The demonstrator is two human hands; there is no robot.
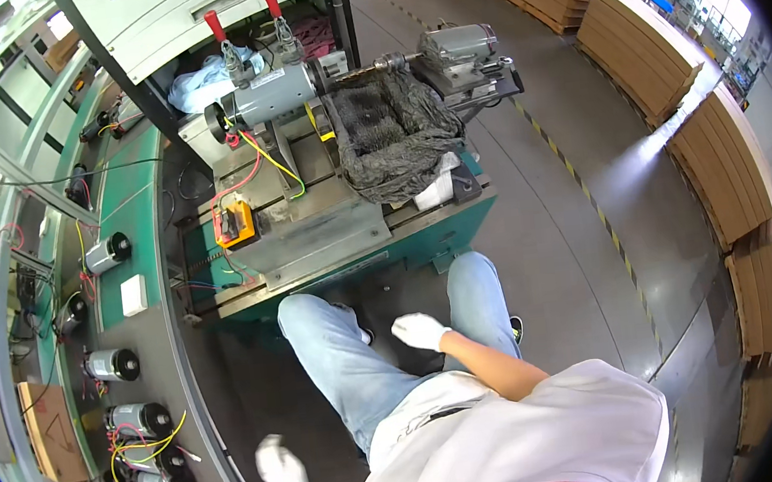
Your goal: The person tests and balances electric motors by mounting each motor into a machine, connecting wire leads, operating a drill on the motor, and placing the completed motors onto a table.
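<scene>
My left hand (283,468), in a white glove, hangs low beside the dark edge of the conveyor on the left. Its fingers are loosely stretched out and hold nothing. Over my lap, between the knees, is my right hand (421,332), also white-gloved, with relaxed fingers and nothing visible in them. Ahead stands a green-based bench machine (330,247). A grey cylindrical motor (272,98) lies on it beneath two red-handled toggle clamps (280,26). Red and yellow-green wires run from the motor toward an orange switch box (235,224). Neither hand touches the machine.
Several motors (117,364) with loose wires lie along the conveyor (155,355) at my left, near a small white box (133,295). A black plastic-lined tray (387,165) sits on the machine before a grey tailstock unit (460,50). Stacked brown boards (717,168) line the right side.
</scene>
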